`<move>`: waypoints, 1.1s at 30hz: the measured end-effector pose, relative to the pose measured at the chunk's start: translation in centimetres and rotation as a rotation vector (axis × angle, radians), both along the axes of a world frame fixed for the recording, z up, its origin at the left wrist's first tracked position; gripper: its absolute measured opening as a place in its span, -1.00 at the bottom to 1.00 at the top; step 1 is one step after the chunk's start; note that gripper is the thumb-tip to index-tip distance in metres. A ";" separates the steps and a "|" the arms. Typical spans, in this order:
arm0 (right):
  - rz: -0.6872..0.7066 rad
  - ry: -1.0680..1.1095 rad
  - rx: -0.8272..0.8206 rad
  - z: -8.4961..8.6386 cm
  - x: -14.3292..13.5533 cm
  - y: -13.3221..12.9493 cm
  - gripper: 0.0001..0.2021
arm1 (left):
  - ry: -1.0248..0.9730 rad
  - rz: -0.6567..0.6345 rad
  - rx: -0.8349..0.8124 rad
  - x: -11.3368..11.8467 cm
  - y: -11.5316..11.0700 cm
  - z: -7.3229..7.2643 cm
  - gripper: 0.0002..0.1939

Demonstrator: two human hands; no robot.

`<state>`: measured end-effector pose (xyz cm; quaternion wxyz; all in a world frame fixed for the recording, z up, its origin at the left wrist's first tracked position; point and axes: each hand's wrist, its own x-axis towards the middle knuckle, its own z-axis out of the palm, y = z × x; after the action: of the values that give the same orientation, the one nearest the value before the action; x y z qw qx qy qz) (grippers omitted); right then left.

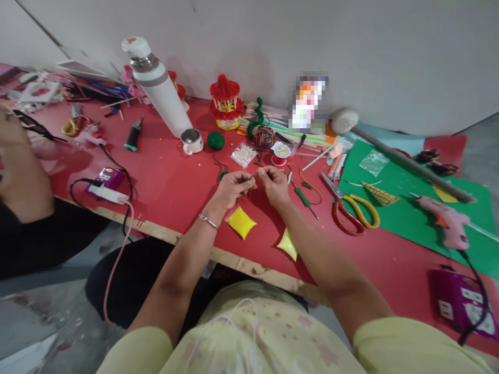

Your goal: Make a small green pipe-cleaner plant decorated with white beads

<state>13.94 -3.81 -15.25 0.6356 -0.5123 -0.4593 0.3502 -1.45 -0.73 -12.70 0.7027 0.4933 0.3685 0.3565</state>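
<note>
My left hand [236, 187] and my right hand [275, 183] meet over the red tabletop, fingertips pinched close together. Between them runs a short bit of thin green yarn [253, 176], gripped by both; its ends are hidden by the fingers. More loose green yarn [223, 172] lies just beyond my left hand, near a green yarn ball [215, 140]. A packet of white beads [244, 155] and a spool of red thread [279, 154] are behind the hands. A yellow packet [241, 222] lies below my left wrist, a paler yellow packet [288, 245] beside my right forearm.
Right: a green-handled crochet hook [302, 197], scissors [353, 210], a pink glue gun [448, 221] and a mallet [405, 161]. Behind: a white flask [161, 91], metal cup [192, 141], multicoloured yarn ball [264, 137] and red-and-yellow lantern [225, 101]. Another person's arm [27, 166] is at far left.
</note>
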 end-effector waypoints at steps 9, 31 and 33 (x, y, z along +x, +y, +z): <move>-0.181 -0.183 -0.073 -0.5 0.4 0.4 -0.64 | -0.127 -0.025 -0.079 -0.6 0.3 -0.1 -0.67; -0.030 -0.660 0.290 -0.9 0.7 0.0 -0.81 | 0.093 0.050 0.060 -1.9 1.8 -0.3 -0.55; -0.065 -0.408 0.175 -1.0 0.6 0.2 -0.84 | 0.077 0.057 0.084 -2.0 1.8 -0.2 -0.59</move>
<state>14.57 -3.58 -16.23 0.5827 -0.5299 -0.5901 0.1774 -3.42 1.08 -12.90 0.6563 0.5249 0.3937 0.3723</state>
